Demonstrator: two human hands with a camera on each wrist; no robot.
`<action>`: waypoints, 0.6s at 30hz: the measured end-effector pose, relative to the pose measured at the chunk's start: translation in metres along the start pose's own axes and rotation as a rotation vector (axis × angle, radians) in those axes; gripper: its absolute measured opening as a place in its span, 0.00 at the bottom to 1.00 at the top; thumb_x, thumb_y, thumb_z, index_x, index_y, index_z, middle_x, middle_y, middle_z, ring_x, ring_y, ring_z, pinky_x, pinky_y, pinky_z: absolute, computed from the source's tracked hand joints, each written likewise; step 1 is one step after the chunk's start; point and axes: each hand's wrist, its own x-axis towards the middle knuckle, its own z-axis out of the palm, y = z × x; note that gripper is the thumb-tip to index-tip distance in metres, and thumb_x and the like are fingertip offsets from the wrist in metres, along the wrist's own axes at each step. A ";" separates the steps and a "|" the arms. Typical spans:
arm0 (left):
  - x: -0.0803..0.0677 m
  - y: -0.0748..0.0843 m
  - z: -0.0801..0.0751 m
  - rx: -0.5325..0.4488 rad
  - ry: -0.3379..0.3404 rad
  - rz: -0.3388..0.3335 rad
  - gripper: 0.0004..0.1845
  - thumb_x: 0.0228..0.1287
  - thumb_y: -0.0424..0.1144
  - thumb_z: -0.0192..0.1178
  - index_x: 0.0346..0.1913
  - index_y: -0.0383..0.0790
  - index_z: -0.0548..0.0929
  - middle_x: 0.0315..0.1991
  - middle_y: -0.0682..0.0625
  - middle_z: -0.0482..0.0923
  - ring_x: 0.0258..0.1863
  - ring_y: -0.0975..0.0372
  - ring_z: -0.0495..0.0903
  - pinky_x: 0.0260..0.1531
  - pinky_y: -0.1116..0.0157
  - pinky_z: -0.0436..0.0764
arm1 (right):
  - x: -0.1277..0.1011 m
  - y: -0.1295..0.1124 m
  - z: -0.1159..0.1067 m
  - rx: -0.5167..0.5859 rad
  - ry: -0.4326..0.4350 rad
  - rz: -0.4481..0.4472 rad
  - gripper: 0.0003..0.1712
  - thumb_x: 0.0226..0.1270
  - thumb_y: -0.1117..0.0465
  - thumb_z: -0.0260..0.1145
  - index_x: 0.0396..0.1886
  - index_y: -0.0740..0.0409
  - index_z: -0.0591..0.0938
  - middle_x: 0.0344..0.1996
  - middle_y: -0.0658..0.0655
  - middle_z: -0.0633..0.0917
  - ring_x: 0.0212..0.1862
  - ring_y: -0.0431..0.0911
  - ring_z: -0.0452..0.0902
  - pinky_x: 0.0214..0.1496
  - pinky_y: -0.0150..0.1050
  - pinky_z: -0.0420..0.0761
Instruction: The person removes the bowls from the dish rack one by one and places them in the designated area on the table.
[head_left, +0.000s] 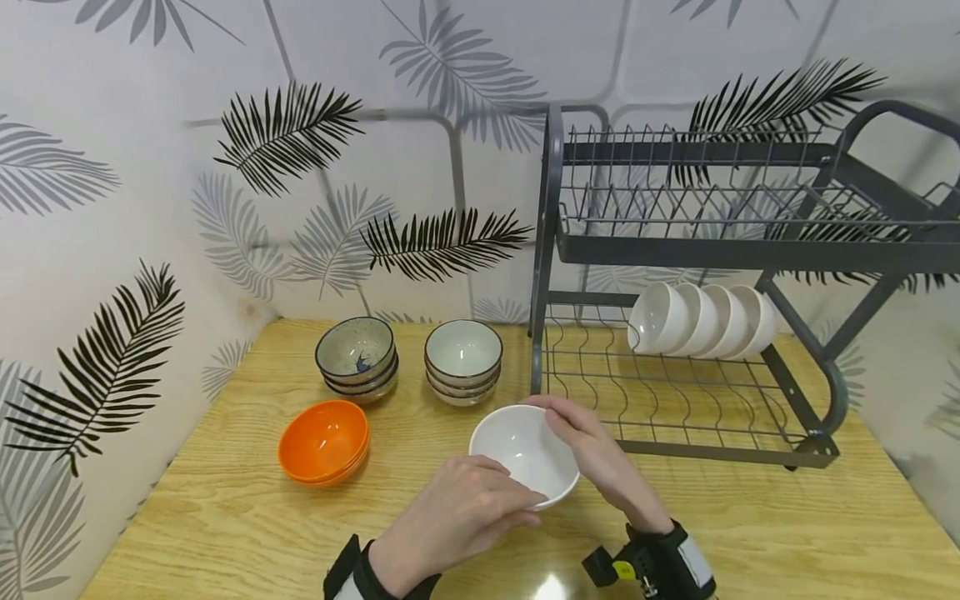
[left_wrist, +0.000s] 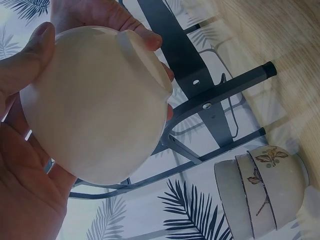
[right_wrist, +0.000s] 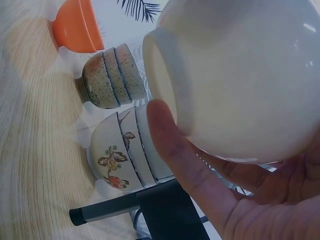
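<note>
Both hands hold one white bowl (head_left: 528, 446) above the table, its inside turned up toward the head camera. My left hand (head_left: 476, 504) grips the near left rim; in the left wrist view its thumb and fingers (left_wrist: 62, 177) lie around the bowl's rounded wall (left_wrist: 95, 110). At the far right rim is my right hand (head_left: 592, 446). The right wrist view shows a right fingertip (right_wrist: 162, 117) touching the foot ring (right_wrist: 175, 82) under the bowl, with other fingers partly hidden behind the wall.
A two-tier dish rack (head_left: 675, 454) stands at right, several white bowls (head_left: 660, 321) tilted in a row on its lower tier. Behind the hands are stacked speckled bowls (head_left: 356, 350) and pale brown-rimmed bowls (head_left: 463, 350). Orange bowls (head_left: 324, 442) sit at left. A patterned wall (head_left: 420, 175) closes the back.
</note>
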 end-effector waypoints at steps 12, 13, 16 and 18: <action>-0.007 -0.009 -0.006 0.020 -0.028 -0.034 0.08 0.55 0.49 0.74 0.37 0.54 0.90 0.29 0.67 0.88 0.28 0.69 0.85 0.35 0.75 0.83 | 0.002 0.003 -0.006 0.018 -0.034 0.029 0.27 0.84 0.53 0.43 0.69 0.68 0.70 0.62 0.75 0.76 0.53 0.55 0.83 0.46 0.43 0.90; -0.008 -0.010 -0.006 0.012 -0.028 -0.041 0.08 0.55 0.48 0.74 0.37 0.54 0.90 0.30 0.67 0.88 0.29 0.69 0.85 0.36 0.75 0.83 | 0.002 0.002 -0.007 0.023 -0.038 0.021 0.27 0.84 0.54 0.43 0.69 0.69 0.70 0.61 0.76 0.76 0.52 0.55 0.84 0.45 0.43 0.90; -0.011 -0.014 -0.009 -0.005 -0.028 -0.065 0.08 0.54 0.48 0.74 0.36 0.53 0.90 0.30 0.67 0.88 0.30 0.69 0.86 0.37 0.73 0.84 | 0.002 0.002 -0.010 0.024 -0.038 0.003 0.26 0.84 0.55 0.45 0.68 0.71 0.70 0.59 0.77 0.76 0.47 0.51 0.86 0.39 0.41 0.90; -0.012 -0.016 -0.012 -0.021 -0.036 -0.086 0.08 0.54 0.48 0.74 0.36 0.53 0.91 0.31 0.66 0.89 0.31 0.68 0.86 0.39 0.72 0.85 | 0.002 0.003 -0.012 0.024 -0.031 -0.001 0.26 0.84 0.56 0.46 0.67 0.72 0.70 0.57 0.77 0.77 0.43 0.46 0.86 0.35 0.39 0.89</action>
